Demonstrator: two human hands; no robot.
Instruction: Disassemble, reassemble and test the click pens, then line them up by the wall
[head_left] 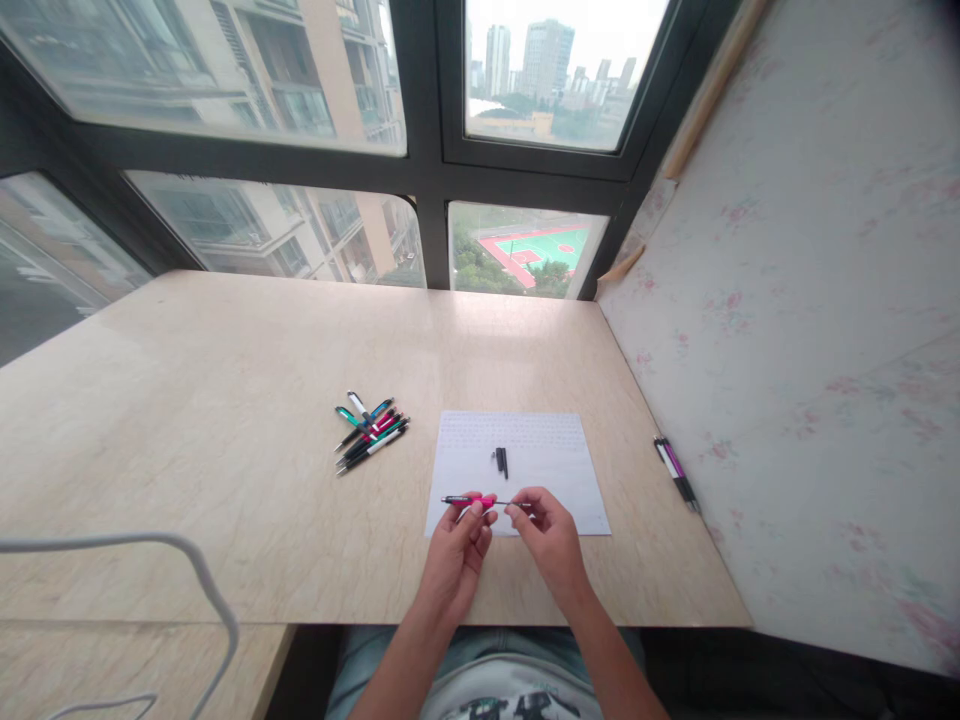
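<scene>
My left hand (459,548) is closed round a pink and black pen (466,499) held level over the near edge of a sheet of paper (551,470). My right hand (550,533) pinches a thin part (508,503) sticking out of the pen's right end; I cannot make out what it is. A small black pen part (501,460) lies on the middle of the sheet. The sheet has faint handwriting along its far edge.
A bunch of several pens (370,432) lies on the marble-look table (225,450) left of the paper. Two more pens (676,472) lie at the table's right edge by the wall. A white wire frame (191,565) juts in at lower left. Windows are beyond.
</scene>
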